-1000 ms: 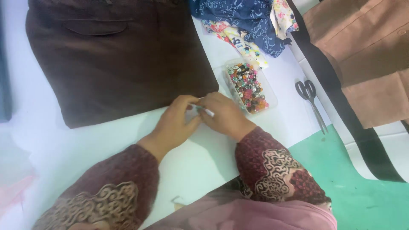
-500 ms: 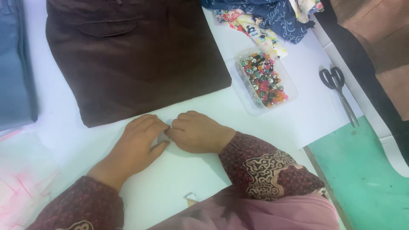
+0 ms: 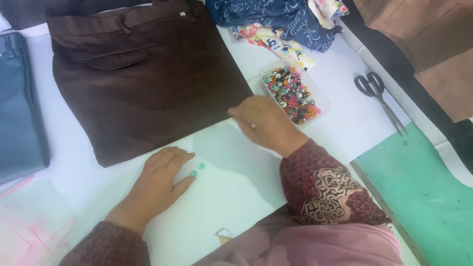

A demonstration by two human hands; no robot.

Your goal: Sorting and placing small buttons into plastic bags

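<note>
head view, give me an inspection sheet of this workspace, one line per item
surface: white table, green sheet at right
job's things: two small green buttons beside left hand; clear tray of mixed buttons; brown trousers laid flat
clutter: scissors, patterned fabrics, blue garment, plastic bags
grippers: left hand flat on table; right hand at trousers' edge, holding nothing visible
cables: nothing seen
surroundings: brown cloth at upper right

White table (image 3: 345, 123), green mat (image 3: 423, 197) at right.
</note>
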